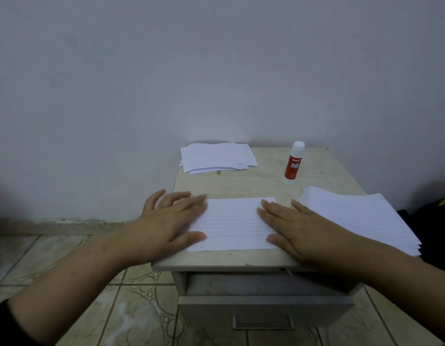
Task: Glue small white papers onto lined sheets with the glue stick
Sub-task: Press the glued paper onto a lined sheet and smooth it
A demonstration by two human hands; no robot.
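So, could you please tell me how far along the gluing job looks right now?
Barely begun. Done: one lined sheet lies at the table's front. In hand: the left hand and right hand press it flat. Left: the glue stick stands capped, the small white papers remain piled, and the lined stack waits.

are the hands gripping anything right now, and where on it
Nothing is gripped. The left hand and right hand lie flat, pressing the side edges of the lined sheet.

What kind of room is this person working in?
Probably a plain room in a home, not a workshop: a small worn cabinet with a drawer serves as the desk, pushed against a bare painted wall, over a patterned tiled floor.
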